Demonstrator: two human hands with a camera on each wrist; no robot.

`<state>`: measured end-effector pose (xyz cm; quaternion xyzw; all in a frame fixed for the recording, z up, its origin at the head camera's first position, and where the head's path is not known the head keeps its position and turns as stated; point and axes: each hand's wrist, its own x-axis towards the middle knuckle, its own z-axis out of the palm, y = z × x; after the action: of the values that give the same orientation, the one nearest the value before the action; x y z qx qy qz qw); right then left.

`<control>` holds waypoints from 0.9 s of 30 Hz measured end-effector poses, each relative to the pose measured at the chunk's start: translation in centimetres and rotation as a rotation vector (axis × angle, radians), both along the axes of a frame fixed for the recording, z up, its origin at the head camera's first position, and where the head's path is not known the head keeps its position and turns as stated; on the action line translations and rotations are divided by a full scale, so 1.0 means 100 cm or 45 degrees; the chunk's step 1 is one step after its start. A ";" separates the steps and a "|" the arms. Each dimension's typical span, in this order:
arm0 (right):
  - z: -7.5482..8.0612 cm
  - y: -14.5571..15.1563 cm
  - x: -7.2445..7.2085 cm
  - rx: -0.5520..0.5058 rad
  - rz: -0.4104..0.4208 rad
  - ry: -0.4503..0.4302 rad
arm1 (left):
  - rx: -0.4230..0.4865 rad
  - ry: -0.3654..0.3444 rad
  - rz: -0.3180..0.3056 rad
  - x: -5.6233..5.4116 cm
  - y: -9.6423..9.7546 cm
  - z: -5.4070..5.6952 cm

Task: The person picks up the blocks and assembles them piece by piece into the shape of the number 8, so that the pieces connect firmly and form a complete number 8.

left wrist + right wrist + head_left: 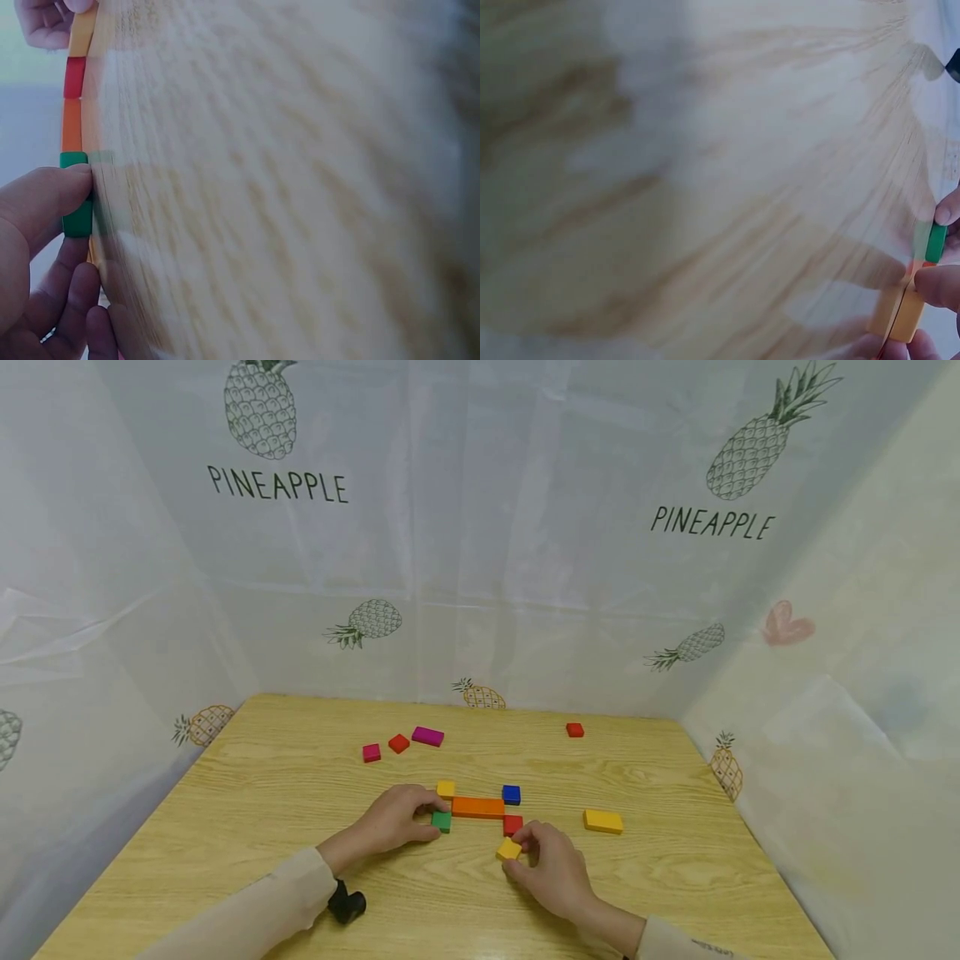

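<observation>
With thumb and fingers, my left hand (395,818) pinches a small green block (442,822) at the left end of a long orange block (478,808). My right hand (555,870) grips a yellow square block (508,849), turned at an angle, just below a red block (513,825). That red block sits at the orange block's lower right corner. A blue block (512,795) lies by the upper right corner, and another yellow block (446,789) by the upper left. In the left wrist view, the thumb rests on the green block (76,195).
Farther back on the wooden table lie a pink block (371,752), a red block (399,743), a magenta block (428,737) and another red block (575,730). A yellow rectangular block (603,822) is at right. A black object (347,903) is beside the left sleeve.
</observation>
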<state>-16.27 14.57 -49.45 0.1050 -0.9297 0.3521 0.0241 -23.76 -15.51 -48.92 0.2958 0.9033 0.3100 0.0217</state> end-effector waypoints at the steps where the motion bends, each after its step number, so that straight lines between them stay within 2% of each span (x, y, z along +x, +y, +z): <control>1: 0.000 0.000 0.000 -0.001 -0.003 -0.001 | -0.001 0.002 0.001 0.000 0.000 0.000; 27: 0.000 -0.003 -0.003 -0.035 -0.031 -0.022 | 0.005 -0.019 0.022 0.000 0.001 -0.002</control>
<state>-16.53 14.28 -49.41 0.0905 -0.9262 0.3653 0.0219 -23.71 -15.40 -49.08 0.2856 0.9050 0.3141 0.0252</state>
